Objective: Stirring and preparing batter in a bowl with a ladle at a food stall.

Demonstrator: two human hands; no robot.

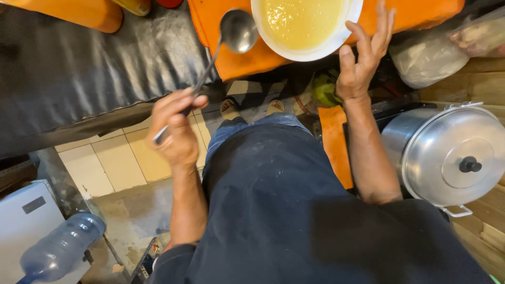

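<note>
Ladle step: left hand (176, 131) clamped on ladle (238, 30) handle, its cup just left of the bowl (306, 26) of yellow liquid; right hand (363, 58) open, empty, beside bowl—probably steady it, then dip.

Glossy metal ladle (238, 30); smooth white plastic bowl (336, 44); brushed metal pot (447, 155) at three o'clock; matt orange worktop (231, 60).

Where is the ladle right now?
In the head view, the metal ladle is at top centre, held by its handle in the left hand, its bowl beside the white bowl of yellow liquid on the orange surface.
</note>
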